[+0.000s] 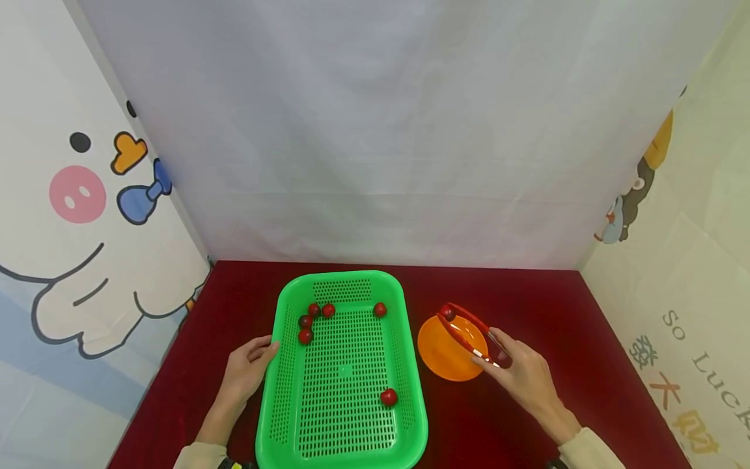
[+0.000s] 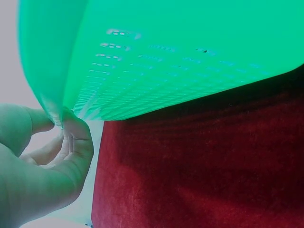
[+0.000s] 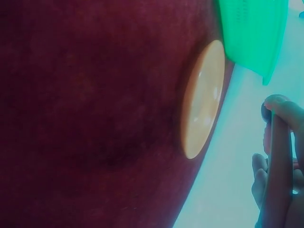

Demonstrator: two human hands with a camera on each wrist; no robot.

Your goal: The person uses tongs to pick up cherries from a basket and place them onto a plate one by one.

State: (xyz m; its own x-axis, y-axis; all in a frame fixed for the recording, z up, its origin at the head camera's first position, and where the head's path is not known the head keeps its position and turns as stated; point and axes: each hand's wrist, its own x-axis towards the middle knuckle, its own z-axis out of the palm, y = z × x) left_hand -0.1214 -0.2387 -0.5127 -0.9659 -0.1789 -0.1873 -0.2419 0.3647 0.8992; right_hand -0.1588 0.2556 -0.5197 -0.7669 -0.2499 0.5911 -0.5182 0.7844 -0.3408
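My left hand [image 1: 249, 368] pinches the left rim of a green perforated plastic basket [image 1: 417, 391]; thumb and fingers [image 2: 78, 137] meet over its edge in the left wrist view. Several small, round, dark-red fruits lie in the basket, most in the far left corner, with one fruit [image 1: 379, 309] at the far right and another fruit [image 1: 388, 397] near right. My right hand [image 1: 524, 374] holds red tongs [image 1: 463, 340] with metal handles. Between the tong tips sits one red fruit [image 1: 448, 311], above the far edge of an orange plate [image 1: 439, 355].
The plate stands just right of the basket on a dark red cloth [image 1: 492, 430]. Behind it hangs a white curtain [image 1: 398, 163]. Printed cartoon sheets flank both sides. In the right wrist view the plate [image 3: 204, 99] lies close to the basket [image 3: 254, 38].
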